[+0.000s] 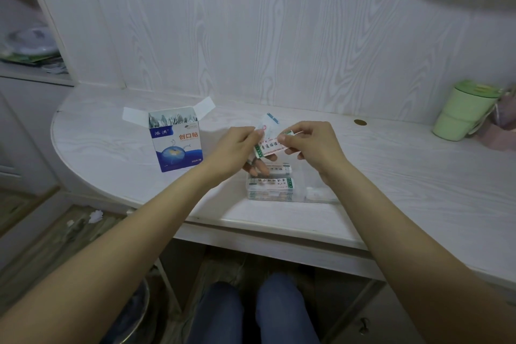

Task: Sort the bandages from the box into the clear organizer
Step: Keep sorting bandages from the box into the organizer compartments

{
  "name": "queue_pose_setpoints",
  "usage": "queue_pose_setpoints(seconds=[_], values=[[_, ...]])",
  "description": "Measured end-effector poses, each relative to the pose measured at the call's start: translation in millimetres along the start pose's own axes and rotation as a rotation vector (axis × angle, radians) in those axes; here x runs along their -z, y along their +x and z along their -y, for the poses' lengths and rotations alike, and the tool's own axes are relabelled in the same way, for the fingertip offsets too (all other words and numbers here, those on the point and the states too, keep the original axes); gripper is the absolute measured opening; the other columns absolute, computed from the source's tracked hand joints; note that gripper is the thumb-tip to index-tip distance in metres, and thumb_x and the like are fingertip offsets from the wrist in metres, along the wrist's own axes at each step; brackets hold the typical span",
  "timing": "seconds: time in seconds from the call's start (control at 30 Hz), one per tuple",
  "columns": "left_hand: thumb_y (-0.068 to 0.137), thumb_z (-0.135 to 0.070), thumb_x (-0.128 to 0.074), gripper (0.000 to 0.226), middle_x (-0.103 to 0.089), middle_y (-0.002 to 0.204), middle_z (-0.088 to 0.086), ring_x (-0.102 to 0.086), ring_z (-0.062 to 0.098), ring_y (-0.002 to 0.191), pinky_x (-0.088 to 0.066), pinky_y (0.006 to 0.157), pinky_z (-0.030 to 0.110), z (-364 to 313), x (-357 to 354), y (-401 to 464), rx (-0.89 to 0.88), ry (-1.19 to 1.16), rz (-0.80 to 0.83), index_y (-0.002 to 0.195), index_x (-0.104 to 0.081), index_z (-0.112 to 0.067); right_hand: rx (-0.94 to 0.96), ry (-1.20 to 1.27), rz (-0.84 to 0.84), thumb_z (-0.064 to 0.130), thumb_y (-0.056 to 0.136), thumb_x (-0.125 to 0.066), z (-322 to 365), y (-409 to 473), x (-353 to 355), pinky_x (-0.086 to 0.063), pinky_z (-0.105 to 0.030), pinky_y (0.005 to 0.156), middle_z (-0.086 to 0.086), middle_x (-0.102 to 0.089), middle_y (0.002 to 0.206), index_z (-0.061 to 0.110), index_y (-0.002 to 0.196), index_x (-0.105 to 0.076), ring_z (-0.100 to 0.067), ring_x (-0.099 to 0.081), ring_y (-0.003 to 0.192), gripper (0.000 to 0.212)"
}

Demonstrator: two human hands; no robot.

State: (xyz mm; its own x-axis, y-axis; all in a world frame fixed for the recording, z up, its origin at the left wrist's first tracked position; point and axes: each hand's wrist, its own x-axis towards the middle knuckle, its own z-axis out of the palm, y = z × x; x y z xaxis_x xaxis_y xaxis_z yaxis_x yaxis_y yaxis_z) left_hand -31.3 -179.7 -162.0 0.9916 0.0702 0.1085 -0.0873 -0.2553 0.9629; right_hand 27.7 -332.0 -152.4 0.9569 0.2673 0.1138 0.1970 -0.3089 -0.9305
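Note:
A blue and white bandage box [178, 145] stands open on the white desk [391, 176], its flaps spread and wrapped bandages showing at the top. To its right sits the clear organizer [304, 190] with stacks of green-and-white bandages [270, 186] in its left part. Above it, my left hand [237, 148] and my right hand [312, 142] together pinch a small stack of bandages [269, 146], one at each end. A white packet with a blue edge [268, 123] pokes up behind them; what holds it is hidden.
A green cup with a lid [463, 112] stands at the far right by the wall, next to pink things [499, 126]. A round brass cap [360, 122] is set in the desk. My knees [251, 310] are under the desk's front edge.

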Motion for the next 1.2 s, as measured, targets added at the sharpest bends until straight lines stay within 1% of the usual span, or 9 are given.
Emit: queue_pose_setpoints(seconds=[0.1, 0.2, 0.27, 0.33, 0.43, 0.67, 0.9, 1.13, 1.2], values=[[0.102, -0.024, -0.039, 0.026, -0.068, 0.087, 0.006, -0.066, 0.015, 0.056, -0.049, 0.046, 0.020, 6.1, 8.1, 3.2, -0.013, 0.078, -0.157, 0.093, -0.058, -0.009, -0.008, -0.014, -0.081, 0.011, 0.084, -0.070, -7.9, 3.7, -1.5, -0.045, -0.017, 0.052, -0.013, -0.070, 0.082, 0.014, 0.082, -0.063, -0.011, -0.063, 0.060, 0.008], [0.101, -0.020, -0.042, 0.021, -0.069, 0.085, 0.002, -0.065, 0.014, 0.057, -0.050, 0.049, 0.020, 11.5, 16.3, 5.9, -0.027, 0.091, -0.298, 0.102, -0.059, -0.009, 0.036, -0.179, -0.100, 0.011, 0.084, -0.069, -14.7, 5.9, -5.5, -0.045, -0.012, 0.051, -0.014, -0.068, 0.083, 0.016, 0.071, -0.057, -0.015, -0.064, 0.063, 0.018], [0.101, -0.020, -0.041, 0.020, -0.069, 0.084, 0.001, -0.065, 0.014, 0.055, -0.050, 0.048, 0.020, 12.2, 17.7, 6.9, -0.035, 0.103, -0.338, 0.102, -0.059, -0.010, 0.057, -0.306, -0.085, 0.015, 0.083, -0.070, -17.8, 7.0, -9.1, -0.050, -0.023, 0.063, -0.011, -0.067, 0.082, 0.017, 0.071, -0.058, -0.022, -0.065, 0.074, 0.017], [0.101, -0.020, -0.041, 0.019, -0.069, 0.083, 0.000, -0.064, 0.013, 0.053, -0.049, 0.047, 0.020, 11.7, 17.6, 7.0, -0.041, 0.110, -0.340, 0.102, -0.059, -0.012, 0.049, -0.430, -0.081, 0.020, 0.084, -0.068, -19.1, 7.3, -13.6, -0.048, -0.030, 0.067, -0.003, -0.063, 0.080, 0.018, 0.077, -0.060, -0.023, -0.061, 0.081, 0.012], [0.100, -0.021, -0.042, 0.019, -0.069, 0.083, 0.000, -0.064, 0.014, 0.053, -0.049, 0.047, 0.020, 11.3, 16.6, 6.7, -0.035, 0.107, -0.330, 0.099, -0.059, -0.013, 0.037, -0.561, -0.087, 0.024, 0.087, -0.064, -17.4, 4.7, -19.8, -0.038, -0.028, 0.066, 0.002, -0.062, 0.084, 0.019, 0.083, -0.059, -0.020, -0.055, 0.085, 0.007], [0.101, -0.023, -0.042, 0.020, -0.068, 0.085, -0.002, -0.064, 0.011, 0.054, -0.049, 0.047, 0.018, 11.1, 14.1, 8.0, -0.031, 0.119, -0.309, 0.105, -0.059, -0.012, 0.066, -0.681, -0.047, 0.024, 0.086, -0.066, -17.0, 1.3, -23.6, -0.044, -0.031, 0.071, -0.001, -0.066, 0.093, 0.017, 0.087, -0.063, -0.022, -0.060, 0.094, 0.008], [0.100, -0.024, -0.044, 0.020, -0.069, 0.087, -0.002, -0.065, 0.011, 0.056, -0.051, 0.050, 0.022, 10.2, 12.3, 7.4, -0.031, 0.124, -0.285, 0.109, -0.059, -0.013, 0.085, -0.681, -0.023, 0.024, 0.086, -0.069, -16.0, 0.7, -24.1, -0.048, -0.031, 0.072, 0.003, -0.059, 0.081, 0.015, 0.087, -0.065, -0.020, -0.061, 0.093, 0.010], [0.099, -0.024, -0.048, 0.017, -0.068, 0.085, -0.001, -0.066, 0.011, 0.057, -0.052, 0.052, 0.023, 7.2, 12.5, 5.0, -0.021, 0.109, -0.243, 0.106, -0.060, -0.015, 0.127, -0.717, 0.010, 0.028, 0.086, -0.067, -22.9, 5.8, -27.6, -0.044, -0.031, 0.068, 0.000, -0.066, 0.093, 0.018, 0.082, -0.067, -0.021, -0.053, 0.102, 0.011], [0.098, -0.022, -0.049, 0.013, -0.068, 0.082, -0.001, -0.066, 0.010, 0.057, -0.053, 0.052, 0.022, 6.2, 11.7, 4.1, -0.007, 0.066, -0.238, 0.103, -0.060, -0.015, 0.156, -0.573, 0.004, 0.023, 0.086, -0.064, -22.8, 7.6, -25.7, -0.044, -0.029, 0.068, 0.004, -0.066, 0.089, 0.020, 0.080, -0.067, -0.017, -0.055, 0.098, 0.008]])
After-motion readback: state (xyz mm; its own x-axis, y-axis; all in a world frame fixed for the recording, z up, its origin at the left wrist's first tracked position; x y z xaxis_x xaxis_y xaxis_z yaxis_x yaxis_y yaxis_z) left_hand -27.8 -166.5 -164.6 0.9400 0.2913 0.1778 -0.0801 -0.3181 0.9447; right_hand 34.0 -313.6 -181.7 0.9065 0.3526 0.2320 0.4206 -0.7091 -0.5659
